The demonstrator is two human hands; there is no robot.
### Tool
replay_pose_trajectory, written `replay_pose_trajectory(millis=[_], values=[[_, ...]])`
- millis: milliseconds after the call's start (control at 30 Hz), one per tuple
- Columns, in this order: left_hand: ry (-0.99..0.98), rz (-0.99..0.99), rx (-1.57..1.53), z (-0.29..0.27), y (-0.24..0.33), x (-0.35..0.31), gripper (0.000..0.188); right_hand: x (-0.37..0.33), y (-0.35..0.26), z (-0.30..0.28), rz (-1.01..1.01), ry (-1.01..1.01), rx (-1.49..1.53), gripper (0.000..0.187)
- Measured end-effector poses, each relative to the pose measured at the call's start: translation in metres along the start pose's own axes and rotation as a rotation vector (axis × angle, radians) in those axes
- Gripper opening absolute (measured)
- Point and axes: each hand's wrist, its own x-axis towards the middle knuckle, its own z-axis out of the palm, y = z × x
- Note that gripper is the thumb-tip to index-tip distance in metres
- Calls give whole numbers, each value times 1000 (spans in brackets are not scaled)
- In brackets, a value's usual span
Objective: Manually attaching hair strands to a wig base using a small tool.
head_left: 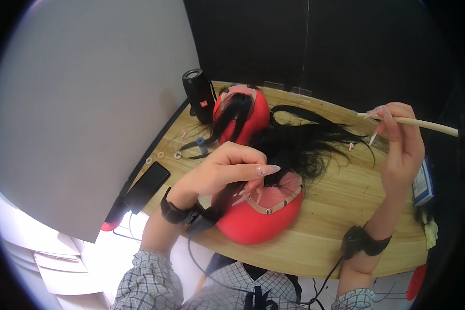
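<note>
A red dome-shaped wig block (pixel 253 227) sits at the table's near edge, with a pink mesh wig cap (pixel 289 187) pinned over it. Long black hair (pixel 289 139) spreads from the cap toward the back of the table. Over the cap, the fingers of my left hand (pixel 230 168) are bent together at the hair and mesh; what they pinch is hidden. Raised off to the right, my right hand (pixel 400 137) has its fingers closed around a pale, slightly curved rod (pixel 434 126), whose tip sticks out past the fingertips on the left.
Behind stands a second red wig block (pixel 261 111) with hair, beside a black cylindrical speaker (pixel 199 95). A dark phone (pixel 149 186), small rings (pixel 160 155) and a blue spool (pixel 201 144) lie left. A blue box (pixel 423 183) is right. Cables run from both wristbands.
</note>
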Motion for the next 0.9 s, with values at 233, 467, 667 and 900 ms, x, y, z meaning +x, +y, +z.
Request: replay_pose_trajectory(millis=[233,467,667,900], values=[[-28,3,-36,-2,-2,3,32,-2,11,-5,217,232,217,23],[-23,28,-82,-5,-3,3,29,7,14,-12,411,542,550,23],[124,187,-315,-12,-9,3,26,6,10,1,415,196,360,21],[87,377,-352,-26,-15,-5,26,-17,-34,61,576,-632,586,18]])
